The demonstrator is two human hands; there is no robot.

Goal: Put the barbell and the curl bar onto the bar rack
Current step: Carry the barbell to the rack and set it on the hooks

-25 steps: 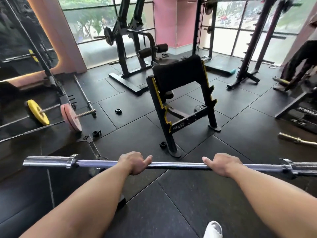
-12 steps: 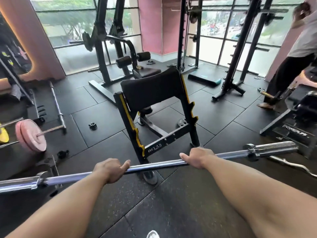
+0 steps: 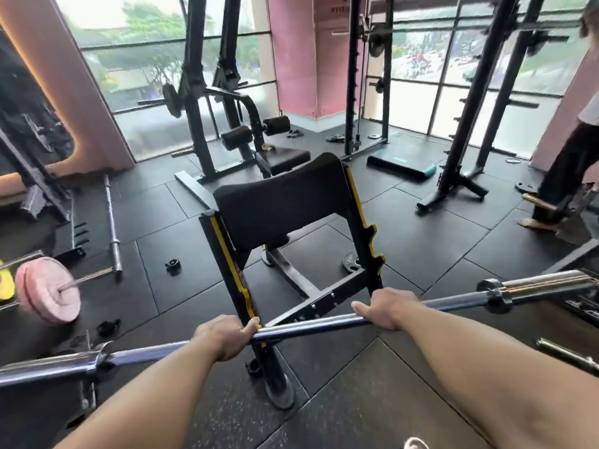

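I hold a long chrome barbell (image 3: 311,325) across my front, tilted with its right end higher. My left hand (image 3: 223,335) and my right hand (image 3: 387,306) are both closed around its shaft, about shoulder-width apart. Right behind the bar stands the black bar rack (image 3: 363,228) with yellow-edged notched uprights and a padded top. The bar lies against the rack's left upright near its lower notches. At the right edge, a chrome bar end (image 3: 567,353) lies on the floor; I cannot tell if it is the curl bar.
A bar with a pink plate (image 3: 47,288) lies on the left, and another bare bar (image 3: 111,228) behind it. Collars (image 3: 172,264) dot the black floor. Black machines stand behind the rack. A person (image 3: 564,176) stands at the far right.
I have come closer to the rack with the barbell. The bar has gone from level to tilted, right end up, and now reaches the rack's front.
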